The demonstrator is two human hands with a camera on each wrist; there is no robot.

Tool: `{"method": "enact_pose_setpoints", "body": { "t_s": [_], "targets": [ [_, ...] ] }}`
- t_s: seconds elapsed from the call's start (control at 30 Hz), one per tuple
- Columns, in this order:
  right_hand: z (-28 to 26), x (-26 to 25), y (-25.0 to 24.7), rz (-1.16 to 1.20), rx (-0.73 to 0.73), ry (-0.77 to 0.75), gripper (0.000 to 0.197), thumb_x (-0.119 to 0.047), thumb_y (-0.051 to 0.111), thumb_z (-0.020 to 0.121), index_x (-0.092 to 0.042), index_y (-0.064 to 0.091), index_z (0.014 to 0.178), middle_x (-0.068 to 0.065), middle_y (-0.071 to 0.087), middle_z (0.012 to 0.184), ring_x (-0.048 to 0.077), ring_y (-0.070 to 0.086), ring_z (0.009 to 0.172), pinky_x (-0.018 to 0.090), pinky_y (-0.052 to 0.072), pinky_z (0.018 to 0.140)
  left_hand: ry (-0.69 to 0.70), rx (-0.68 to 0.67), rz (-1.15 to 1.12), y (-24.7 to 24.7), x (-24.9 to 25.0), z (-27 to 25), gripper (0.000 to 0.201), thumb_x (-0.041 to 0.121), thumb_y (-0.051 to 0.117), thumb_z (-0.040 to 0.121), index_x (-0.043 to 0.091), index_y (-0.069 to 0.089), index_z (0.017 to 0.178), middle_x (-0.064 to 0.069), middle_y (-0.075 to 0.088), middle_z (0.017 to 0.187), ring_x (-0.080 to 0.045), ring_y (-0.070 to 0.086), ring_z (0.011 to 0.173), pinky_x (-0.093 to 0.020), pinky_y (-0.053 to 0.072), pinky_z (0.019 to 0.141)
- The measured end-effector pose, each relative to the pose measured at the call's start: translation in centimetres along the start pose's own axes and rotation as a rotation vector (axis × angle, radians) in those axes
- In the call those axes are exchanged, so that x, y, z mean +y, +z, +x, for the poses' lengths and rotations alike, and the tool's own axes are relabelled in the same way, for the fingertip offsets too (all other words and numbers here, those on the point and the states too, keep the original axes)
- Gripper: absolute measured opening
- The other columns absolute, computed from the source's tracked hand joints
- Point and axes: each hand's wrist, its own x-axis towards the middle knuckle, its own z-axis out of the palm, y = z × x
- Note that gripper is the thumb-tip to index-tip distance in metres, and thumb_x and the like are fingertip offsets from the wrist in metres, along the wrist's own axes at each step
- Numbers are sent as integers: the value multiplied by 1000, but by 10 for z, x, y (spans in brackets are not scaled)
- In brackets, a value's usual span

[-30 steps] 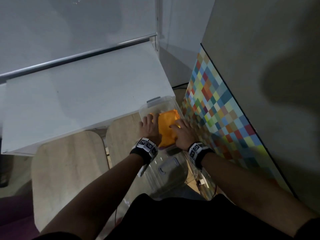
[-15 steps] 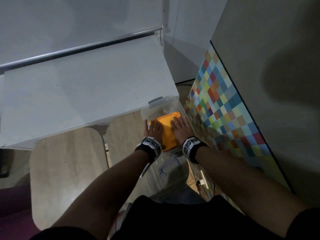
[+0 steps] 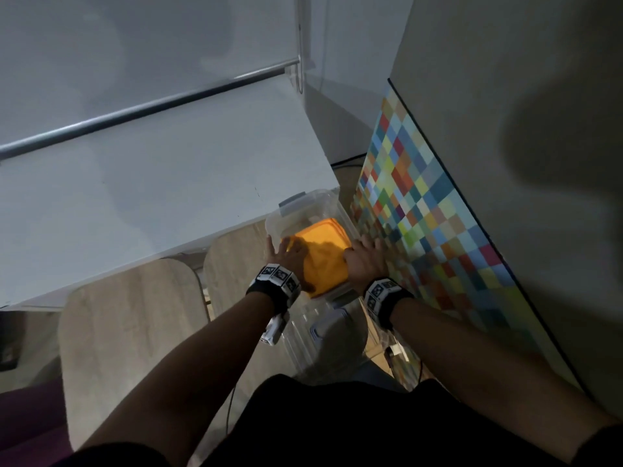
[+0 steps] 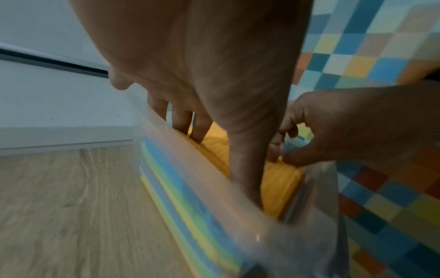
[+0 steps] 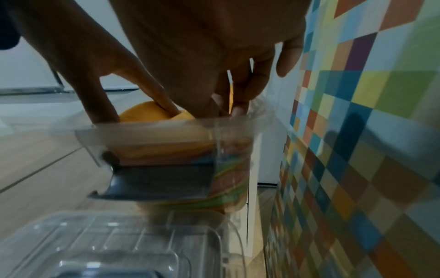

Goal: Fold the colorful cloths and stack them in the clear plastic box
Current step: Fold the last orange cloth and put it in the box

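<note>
Cloth [image 3: 323, 254] tops the stack in the box [image 3: 305, 205]; left hand [image 3: 290, 256] presses flat, right hand [image 3: 365, 259] curls, tucking its edge. Next: withdraw both.

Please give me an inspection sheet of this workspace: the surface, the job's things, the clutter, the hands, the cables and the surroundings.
Surface: wooden floor, pale grain.
Job's things: clear box on the floor, open; orange cloth on top of a stack of blue, yellow and green folded cloths inside.
Clutter: clear lid lying near the box.
Hands: left hand with straight fingers pressing the orange cloth; right hand at the box's right edge, fingers tucked at the cloth's side.
Cables: thin dark cable by the far wall.
Surroundings: checkered colourful panel on the right; white furniture on the left.
</note>
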Motion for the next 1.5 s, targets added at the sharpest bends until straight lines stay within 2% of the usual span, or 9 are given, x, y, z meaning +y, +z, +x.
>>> {"method": "enact_pose_setpoints", "body": {
  "t_s": [0.17,0.27,0.4,0.6,0.77,0.93,1.13,1.3,1.5],
  "targets": [
    [-16,-1,8,392,258,307,36,-23,53,69,-12,55,103,14,57,104,32,53,99,45,40,89,-103,268,-258,-20,-20,3,59,64,60,78,36,51,130,2,42,145,-24,27,139,-55,1,117],
    [-33,-10,20,762,165,500,26,-28,54,86,-5,56,98,12,53,83,23,51,76,32,40,68,-256,382,-365,-25,-43,10,70,43,68,82,29,36,143,-8,20,155,-33,18,142,-50,20,115],
    [-45,-25,31,921,-2,580,40,-33,54,95,-7,52,64,9,51,60,22,52,58,30,36,58,-341,227,-538,-25,-62,19,94,30,74,81,24,11,151,-9,4,159,-38,16,142,-52,30,111],
    [-29,-35,22,843,78,629,48,-38,42,101,2,65,88,19,61,79,27,59,74,35,40,65,-320,163,-612,-11,-67,-3,123,4,81,64,43,0,149,-11,31,146,-40,36,130,-53,43,98],
    [-13,-42,4,922,11,520,24,-20,48,89,-11,65,103,14,67,97,32,63,92,37,52,77,-411,154,-672,23,-92,-38,128,34,85,65,34,-9,151,-18,36,145,-42,43,128,-53,43,100],
    [-10,-67,-5,1199,106,351,69,-1,56,84,-32,39,143,-10,48,130,14,50,119,34,50,94,-518,130,-727,46,-105,-69,123,49,81,65,22,0,153,-14,43,145,-35,48,127,-44,44,99],
    [-12,-80,10,798,296,144,26,3,60,79,-13,66,99,9,58,111,27,56,109,34,49,90,-513,94,-647,53,-112,-93,77,56,65,75,14,41,135,-12,55,132,-31,56,114,-37,48,90],
    [-14,-81,18,445,247,-113,25,3,63,65,-16,68,81,4,58,95,30,57,91,39,49,79,-375,423,-285,36,-92,-95,66,50,59,84,22,37,139,-7,42,140,-30,38,129,-44,36,103],
    [-7,-80,-4,107,-12,-180,22,-27,53,87,-16,72,87,7,68,94,30,61,94,38,39,92,-2,174,-95,32,-57,-45,88,54,65,81,26,19,151,-4,9,160,-27,12,147,-48,21,116]
  ]
}}
